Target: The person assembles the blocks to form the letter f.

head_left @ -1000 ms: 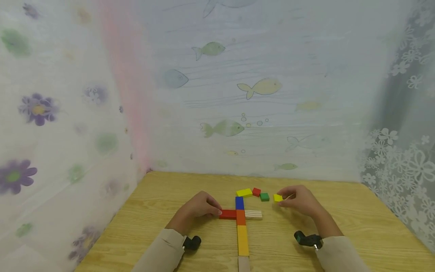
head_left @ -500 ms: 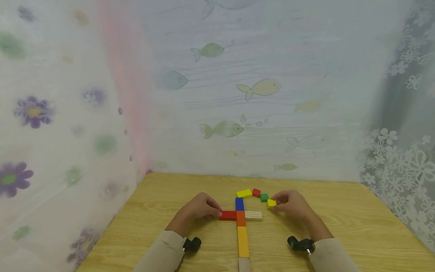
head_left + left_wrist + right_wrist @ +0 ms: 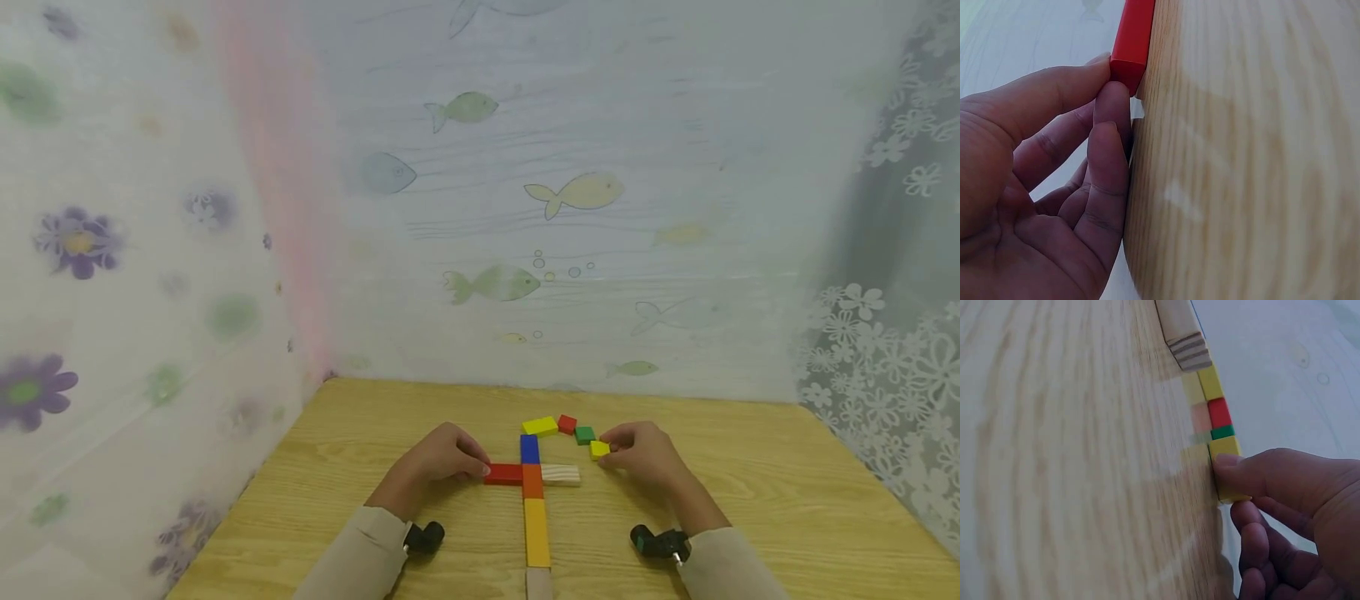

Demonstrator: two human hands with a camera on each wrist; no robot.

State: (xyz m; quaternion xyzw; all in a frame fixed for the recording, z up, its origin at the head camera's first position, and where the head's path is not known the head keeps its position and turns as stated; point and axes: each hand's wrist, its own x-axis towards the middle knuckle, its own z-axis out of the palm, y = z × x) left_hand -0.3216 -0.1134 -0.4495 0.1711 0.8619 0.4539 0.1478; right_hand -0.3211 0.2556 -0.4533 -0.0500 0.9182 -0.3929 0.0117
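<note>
In the head view my left hand [image 3: 448, 454] holds the outer end of a long red block [image 3: 503, 474] with thumb and fingers; the left wrist view shows the thumb and index fingertips at that block's end [image 3: 1130, 59]. My right hand [image 3: 643, 450] pinches a small yellow block [image 3: 599, 450], with the thumb on its near face in the right wrist view. Beside it lie a green block [image 3: 585, 435], a red cube [image 3: 567, 424] and a longer yellow block [image 3: 540, 427], in a curve starting at a blue block [image 3: 530, 448].
Below the blue block run an orange-red block [image 3: 532, 482], a yellow-orange block [image 3: 536, 532] and a pale block [image 3: 538, 583] in a column. A plain wood block [image 3: 561, 475] sticks out rightward. The wooden table [image 3: 360, 417] meets a fish-patterned curtain [image 3: 600, 317] behind.
My right hand has brought the small yellow block left and nearer to me, to the lower end of the curve by the green block. The left hand has stayed at the red block.
</note>
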